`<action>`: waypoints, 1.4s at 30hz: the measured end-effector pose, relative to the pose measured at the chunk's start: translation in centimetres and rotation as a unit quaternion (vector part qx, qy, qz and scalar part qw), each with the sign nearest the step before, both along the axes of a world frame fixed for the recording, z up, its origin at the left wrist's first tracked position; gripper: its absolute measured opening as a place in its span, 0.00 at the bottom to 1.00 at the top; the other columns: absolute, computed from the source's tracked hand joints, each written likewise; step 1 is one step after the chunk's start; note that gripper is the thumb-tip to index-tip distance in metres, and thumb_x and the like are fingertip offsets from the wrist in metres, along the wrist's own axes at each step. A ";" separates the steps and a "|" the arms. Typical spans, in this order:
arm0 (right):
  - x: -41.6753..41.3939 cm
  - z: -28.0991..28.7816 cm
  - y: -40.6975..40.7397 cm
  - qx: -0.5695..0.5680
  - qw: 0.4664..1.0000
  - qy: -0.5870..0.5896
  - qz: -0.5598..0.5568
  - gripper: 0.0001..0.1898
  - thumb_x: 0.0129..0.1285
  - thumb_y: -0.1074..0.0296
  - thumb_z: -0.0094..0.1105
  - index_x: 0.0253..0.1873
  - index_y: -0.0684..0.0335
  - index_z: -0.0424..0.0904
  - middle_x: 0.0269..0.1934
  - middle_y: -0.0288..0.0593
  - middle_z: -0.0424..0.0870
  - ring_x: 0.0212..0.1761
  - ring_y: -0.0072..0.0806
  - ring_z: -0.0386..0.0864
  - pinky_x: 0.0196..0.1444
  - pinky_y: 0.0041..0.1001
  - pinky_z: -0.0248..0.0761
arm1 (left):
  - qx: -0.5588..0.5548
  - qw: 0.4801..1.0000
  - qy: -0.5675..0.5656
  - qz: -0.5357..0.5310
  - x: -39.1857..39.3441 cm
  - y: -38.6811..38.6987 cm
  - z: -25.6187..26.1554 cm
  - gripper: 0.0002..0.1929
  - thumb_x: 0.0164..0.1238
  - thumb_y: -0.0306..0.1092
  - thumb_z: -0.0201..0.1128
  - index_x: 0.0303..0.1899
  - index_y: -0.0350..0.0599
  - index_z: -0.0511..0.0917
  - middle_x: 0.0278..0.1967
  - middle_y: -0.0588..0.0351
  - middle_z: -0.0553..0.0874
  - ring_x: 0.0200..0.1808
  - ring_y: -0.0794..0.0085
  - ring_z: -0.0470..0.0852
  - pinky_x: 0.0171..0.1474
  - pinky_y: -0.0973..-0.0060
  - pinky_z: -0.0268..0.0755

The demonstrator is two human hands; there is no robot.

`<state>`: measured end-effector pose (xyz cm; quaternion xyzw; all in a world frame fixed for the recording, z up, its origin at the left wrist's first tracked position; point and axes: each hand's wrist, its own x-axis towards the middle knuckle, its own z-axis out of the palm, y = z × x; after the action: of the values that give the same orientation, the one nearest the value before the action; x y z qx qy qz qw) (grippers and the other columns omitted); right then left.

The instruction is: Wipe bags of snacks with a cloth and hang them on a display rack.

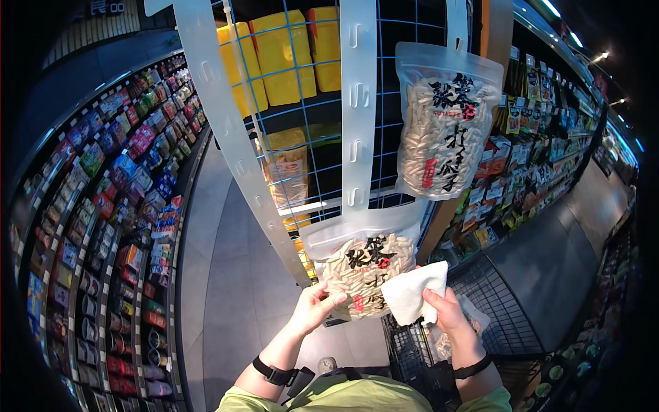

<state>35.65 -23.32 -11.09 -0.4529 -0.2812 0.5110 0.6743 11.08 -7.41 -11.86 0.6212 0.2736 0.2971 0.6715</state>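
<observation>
A clear zip pouch of pale seeds (340,268) is in front of me, its lower left edge pinched by my left hand (314,307). My right hand (446,308) grips a folded white cloth (415,292), which overlaps the pouch's lower right side. Behind the pouch's top edge runs a white slotted hanging strip (355,108); whether the pouch hangs on it cannot be seen. A second, similar seed pouch (447,134) hangs higher on the right, from another white strip (457,20). Both pouches bear black and red writing.
A blue wire grid (304,110) stands behind the strips, with yellow packages (283,56) beyond it. A black wire shopping cart (497,304) at my right holds a bagged item (443,344). Stocked shelves (118,206) line the left aisle, and a packed display (535,123) the right.
</observation>
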 end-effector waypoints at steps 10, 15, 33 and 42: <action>-1.4 3.1 -3.8 0.023 0.997 0.076 -0.013 0.27 0.67 0.71 0.52 0.68 0.69 0.59 0.62 0.48 0.71 0.64 0.36 0.68 0.67 0.35 0.59 | -0.115 0.976 -0.083 -0.168 -0.3 -3.5 3.4 0.28 0.63 0.31 0.65 0.63 0.37 0.65 0.56 0.54 0.77 0.57 0.74 0.74 0.61 0.73 0.65; 1.4 5.1 -7.7 -0.011 0.942 0.089 -0.323 0.22 0.64 0.72 0.54 0.62 0.71 0.66 0.52 0.48 0.78 0.52 0.37 0.78 0.56 0.35 0.70 | -0.233 0.936 -0.138 -0.223 2.2 -4.7 3.9 0.26 0.65 0.27 0.62 0.63 0.37 0.65 0.57 0.55 0.77 0.57 0.74 0.74 0.61 0.73 0.65; -3.9 9.2 -3.8 -0.021 0.673 -0.728 -0.127 0.43 0.51 0.59 0.62 0.73 0.54 0.53 0.75 0.44 0.48 0.76 0.40 0.46 0.73 0.47 0.37 | 0.040 0.922 0.060 -0.381 7.9 -9.3 2.3 0.19 0.62 0.26 0.64 0.54 0.38 0.73 0.44 0.57 0.82 0.47 0.76 0.78 0.49 0.77 0.72; 2.3 5.4 -7.0 -0.111 0.767 -0.581 -0.250 0.27 0.68 0.59 0.46 0.68 0.68 0.60 0.73 0.51 0.49 0.73 0.50 0.52 0.73 0.50 0.41 | -0.048 0.948 -0.037 -0.313 7.3 -8.7 3.6 0.31 0.62 0.27 0.65 0.65 0.36 0.61 0.58 0.54 0.75 0.59 0.72 0.72 0.62 0.72 0.63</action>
<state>37.91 -30.33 -5.69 -0.7894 -0.4370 -0.0081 0.4311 18.42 -16.08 -8.26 0.6310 0.0544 0.0812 0.7696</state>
